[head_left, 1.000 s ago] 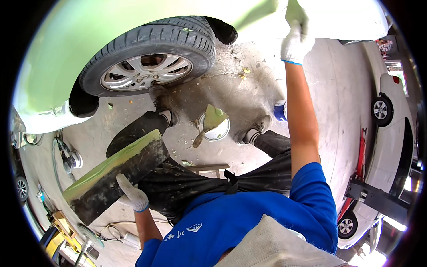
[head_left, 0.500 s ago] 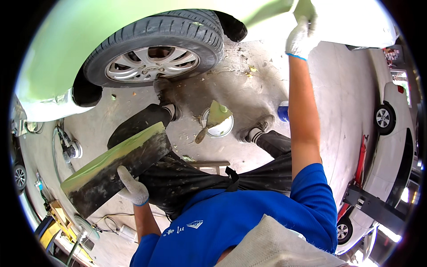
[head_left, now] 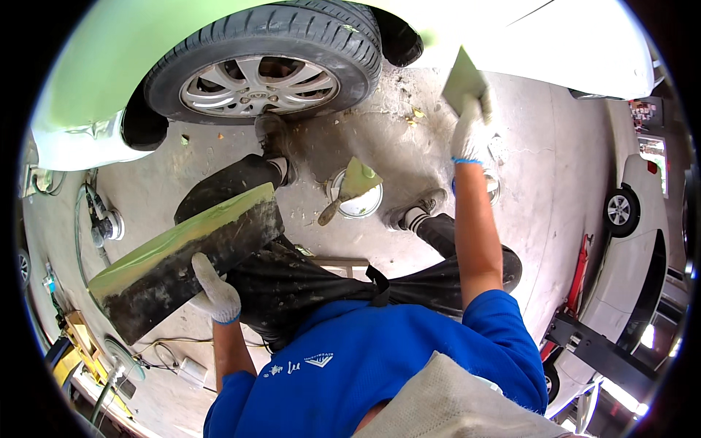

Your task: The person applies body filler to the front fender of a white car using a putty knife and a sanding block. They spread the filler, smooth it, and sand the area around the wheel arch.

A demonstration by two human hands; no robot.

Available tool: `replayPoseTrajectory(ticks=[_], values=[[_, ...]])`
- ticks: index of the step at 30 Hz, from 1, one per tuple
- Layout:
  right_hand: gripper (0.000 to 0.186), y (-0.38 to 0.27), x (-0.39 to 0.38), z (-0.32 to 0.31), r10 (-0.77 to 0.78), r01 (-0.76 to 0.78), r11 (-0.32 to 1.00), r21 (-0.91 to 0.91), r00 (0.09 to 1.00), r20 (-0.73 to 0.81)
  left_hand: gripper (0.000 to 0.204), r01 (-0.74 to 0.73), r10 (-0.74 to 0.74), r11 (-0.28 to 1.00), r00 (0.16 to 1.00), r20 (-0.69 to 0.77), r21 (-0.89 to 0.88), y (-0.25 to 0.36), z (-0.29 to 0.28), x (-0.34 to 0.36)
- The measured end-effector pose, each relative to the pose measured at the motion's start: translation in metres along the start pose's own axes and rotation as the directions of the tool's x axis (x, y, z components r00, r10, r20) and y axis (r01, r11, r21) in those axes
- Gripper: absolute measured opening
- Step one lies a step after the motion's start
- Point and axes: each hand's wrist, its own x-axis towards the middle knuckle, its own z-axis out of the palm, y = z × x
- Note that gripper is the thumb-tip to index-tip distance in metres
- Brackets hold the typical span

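Note:
My left hand point(head_left: 213, 292), in a white glove, grips a long dark board point(head_left: 161, 288) with pale green paste along its upper edge. My right hand point(head_left: 471, 135), also gloved, grips a flat green-coated spreader point(head_left: 461, 80) just below the car's pale green-and-white bodywork point(head_left: 102, 66). The car's wheel point(head_left: 259, 86) is at the top left. Between my feet stands a round can point(head_left: 359, 206) with a paste-coated putty knife point(head_left: 356, 179) lying across it.
A corded or hosed sanding tool point(head_left: 109, 223) lies on the concrete floor point(head_left: 548, 168) at left, above scattered yellow-handled gear point(head_left: 80, 339). Another can point(head_left: 489, 188) is partly behind my right arm. At right are a white car point(head_left: 621, 281) and a red lift part point(head_left: 580, 266).
My right hand has moved down and left, bringing the spreader away from the bodywork. My left hand and board have shifted slightly up and left in the view, which has also shifted.

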Motion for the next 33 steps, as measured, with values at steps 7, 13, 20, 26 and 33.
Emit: replayPoseTrajectory(ticks=[7,13,20,26,33], values=[[0.035,0.031,-0.110,0.004,0.428,-0.443,0.897,-0.011,0.860,0.277,0.050,0.012,-0.010,0.998,1.000,0.026,-0.064,0.005,0.003,0.002],[0.041,0.061,-0.166,0.012,0.477,-0.489,0.867,-0.096,0.758,0.444,0.049,-0.022,0.022,0.998,1.000,0.011,-0.058,-0.006,-0.002,0.004],[0.042,0.051,-0.163,0.029,0.445,-0.414,0.893,-0.177,0.748,0.493,0.049,0.029,-0.028,0.999,0.999,0.032,-0.043,-0.006,-0.009,0.002],[0.040,0.046,-0.176,0.038,0.451,-0.444,0.885,-0.137,0.750,0.484,0.048,0.027,-0.025,0.999,0.998,0.061,-0.043,-0.009,-0.008,0.003],[0.039,0.031,-0.188,0.011,0.449,-0.465,0.882,-0.077,0.777,0.442,0.044,-0.026,0.035,0.998,0.986,0.165,-0.056,-0.003,0.001,0.009]])
